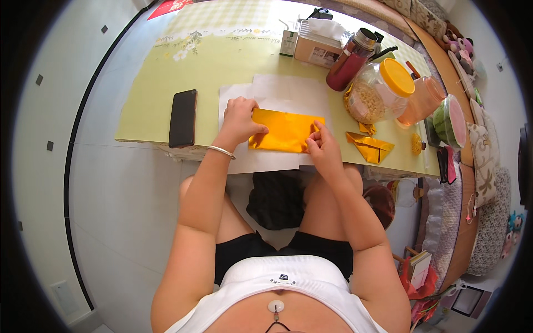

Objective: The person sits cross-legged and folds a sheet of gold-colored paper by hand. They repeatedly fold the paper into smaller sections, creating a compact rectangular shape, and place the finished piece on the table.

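A folded sheet of shiny golden paper (286, 131) lies over white paper sheets (288, 91) at the table's near edge. My left hand (240, 121) grips its left end, thumb on top and fingers curled at the edge. At the right end, my right hand (323, 149) pinches the paper's edge between thumb and fingers. A folded golden paper piece (370, 147) rests just right of my right hand, with a smaller golden piece (367, 129) behind it.
Left of the sheets lies a black phone (183, 119). Back right stand a tissue box (319, 45), a small carton (287, 43), a dark red flask (350, 61), a yellow-lidded jar (369, 94), a pinkish container (420, 102) and a cut watermelon (448, 122).
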Demonstrator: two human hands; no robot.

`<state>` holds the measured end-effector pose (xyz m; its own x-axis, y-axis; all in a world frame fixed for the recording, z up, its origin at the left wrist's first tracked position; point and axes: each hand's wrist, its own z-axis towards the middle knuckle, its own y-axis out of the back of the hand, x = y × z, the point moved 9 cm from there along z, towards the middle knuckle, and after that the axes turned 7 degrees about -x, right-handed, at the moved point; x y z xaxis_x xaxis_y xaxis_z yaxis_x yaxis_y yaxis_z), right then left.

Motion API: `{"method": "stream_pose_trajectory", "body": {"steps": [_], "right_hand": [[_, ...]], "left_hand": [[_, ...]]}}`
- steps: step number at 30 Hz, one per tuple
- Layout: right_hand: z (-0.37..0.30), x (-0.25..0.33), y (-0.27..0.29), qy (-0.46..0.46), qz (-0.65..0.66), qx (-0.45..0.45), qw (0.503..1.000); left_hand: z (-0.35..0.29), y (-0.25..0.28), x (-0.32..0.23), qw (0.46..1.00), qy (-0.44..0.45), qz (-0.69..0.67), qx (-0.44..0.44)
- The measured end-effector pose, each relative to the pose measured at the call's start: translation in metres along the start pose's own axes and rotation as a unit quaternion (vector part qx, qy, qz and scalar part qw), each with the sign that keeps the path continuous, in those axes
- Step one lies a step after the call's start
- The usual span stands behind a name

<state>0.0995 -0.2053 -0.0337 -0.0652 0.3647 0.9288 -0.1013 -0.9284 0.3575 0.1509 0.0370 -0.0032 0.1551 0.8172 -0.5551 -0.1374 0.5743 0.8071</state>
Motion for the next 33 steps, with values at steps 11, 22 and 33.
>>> {"method": "stream_pose_trajectory", "body": {"steps": [11,22,33], "right_hand": [[0.020,-0.006,-0.001,-0.144,0.284,-0.022,0.948],[-0.002,-0.008,0.019,-0.204,0.267,-0.009,0.942],[-0.017,-0.019,0.025,-0.210,0.195,0.003,0.958]], "left_hand": [[-0.037,0.001,0.024,0.843,0.199,-0.497,-0.056],[-0.049,-0.010,0.032,0.806,0.232,-0.545,0.006],[-0.050,-0.001,0.037,0.938,0.129,-0.321,-0.028]]}}
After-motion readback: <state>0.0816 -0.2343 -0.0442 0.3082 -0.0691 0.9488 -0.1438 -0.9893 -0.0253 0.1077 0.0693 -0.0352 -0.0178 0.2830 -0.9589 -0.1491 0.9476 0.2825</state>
